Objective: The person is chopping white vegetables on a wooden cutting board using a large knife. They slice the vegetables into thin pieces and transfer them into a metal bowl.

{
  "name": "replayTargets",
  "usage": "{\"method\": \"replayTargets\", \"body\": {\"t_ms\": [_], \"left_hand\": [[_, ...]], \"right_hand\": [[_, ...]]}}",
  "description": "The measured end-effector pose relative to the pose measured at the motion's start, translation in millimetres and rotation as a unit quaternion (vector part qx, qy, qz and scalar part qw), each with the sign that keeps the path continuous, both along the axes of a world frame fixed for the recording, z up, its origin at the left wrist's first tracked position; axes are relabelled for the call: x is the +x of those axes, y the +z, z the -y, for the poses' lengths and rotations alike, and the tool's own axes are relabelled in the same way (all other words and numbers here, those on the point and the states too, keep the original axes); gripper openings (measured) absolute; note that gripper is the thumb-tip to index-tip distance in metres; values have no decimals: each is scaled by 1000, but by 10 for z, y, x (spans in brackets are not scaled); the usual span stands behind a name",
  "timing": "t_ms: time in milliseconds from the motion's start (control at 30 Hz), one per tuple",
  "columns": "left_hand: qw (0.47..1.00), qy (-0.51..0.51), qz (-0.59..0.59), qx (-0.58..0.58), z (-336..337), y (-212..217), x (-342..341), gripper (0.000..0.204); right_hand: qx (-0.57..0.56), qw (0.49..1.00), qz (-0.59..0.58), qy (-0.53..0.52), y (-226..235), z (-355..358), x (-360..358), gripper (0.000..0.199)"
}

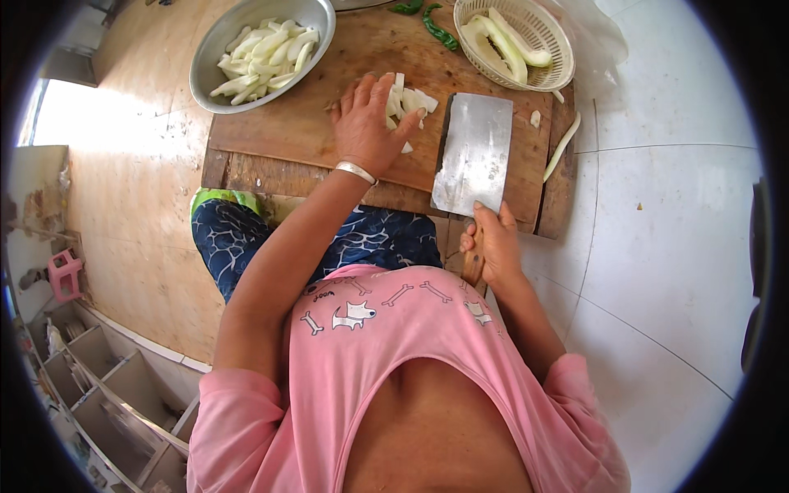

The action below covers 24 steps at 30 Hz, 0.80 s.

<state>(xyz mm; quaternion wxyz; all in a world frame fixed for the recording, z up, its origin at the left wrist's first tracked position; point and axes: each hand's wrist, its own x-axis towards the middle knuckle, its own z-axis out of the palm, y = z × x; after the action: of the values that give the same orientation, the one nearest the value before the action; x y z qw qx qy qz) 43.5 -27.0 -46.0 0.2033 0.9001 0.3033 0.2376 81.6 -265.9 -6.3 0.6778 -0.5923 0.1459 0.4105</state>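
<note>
My left hand (367, 123), with a bracelet at the wrist, rests fingers spread on the wooden cutting board (279, 148). Beside its thumb and partly under the palm lie pale cut vegetable pieces (411, 100). In my right hand (496, 241) is the wooden handle of a cleaver (475, 152). The broad blade lies turned flat side up over the board's right part, apart from the cut pieces. A metal bowl (204, 66) at the far left holds many pale slices (267, 56). At the far right, a plastic basket (559, 76) contains long pale green vegetable pieces (501, 45).
Green peppers (440, 27) lie at the board's far edge. A curved strip of peel (563, 146) rests along the right edge. Clear plastic (592, 49) hangs by the basket. A pink stool (64, 274) and a compartmented shelf (123, 386) stand at left.
</note>
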Motion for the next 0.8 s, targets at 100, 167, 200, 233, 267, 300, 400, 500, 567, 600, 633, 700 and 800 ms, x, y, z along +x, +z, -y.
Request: {"method": "replayTargets", "body": {"t_ms": [100,167,200,233,267,300,400,500,567,600,633,700,800], "left_hand": [[1000,-1,-20,13,34,54,65,64],[999,-3,-25,21,40,65,88,62],[999,-5,-25,25,38,66,98,61],[999,-6,-25,30,36,68,109,60],[1000,-6,-11,24,30,66,117,59],[1000,-6,3,19,28,60,128,58],[999,-2,43,-3,7,62,149,56],[993,-12,106,-42,-23,46,140,54],[988,-19,141,-54,-38,65,127,53],[987,-19,151,-51,-26,90,114,53],[986,-19,161,-48,-23,121,117,53],[980,-24,198,-23,-59,235,148,53],[968,-26,248,28,-237,501,213,51]], "right_hand": [[18,999,-3,28,-56,-172,-36,21],[30,997,-1,68,-94,-316,-64,21],[36,996,1,87,-103,-380,-89,22],[32,993,7,110,-92,-432,-119,20],[39,992,17,115,-102,-494,-149,19],[47,991,27,120,-116,-558,-176,19],[56,989,18,136,-182,-662,-189,20],[57,985,19,159,-207,-721,-193,20],[62,982,43,173,-199,-740,-216,18],[53,983,53,167,-162,-743,-229,18],[43,984,63,160,-83,-737,-241,17],[49,983,80,156,77,-770,-233,15],[101,961,162,201,233,-884,-96,15]]}}
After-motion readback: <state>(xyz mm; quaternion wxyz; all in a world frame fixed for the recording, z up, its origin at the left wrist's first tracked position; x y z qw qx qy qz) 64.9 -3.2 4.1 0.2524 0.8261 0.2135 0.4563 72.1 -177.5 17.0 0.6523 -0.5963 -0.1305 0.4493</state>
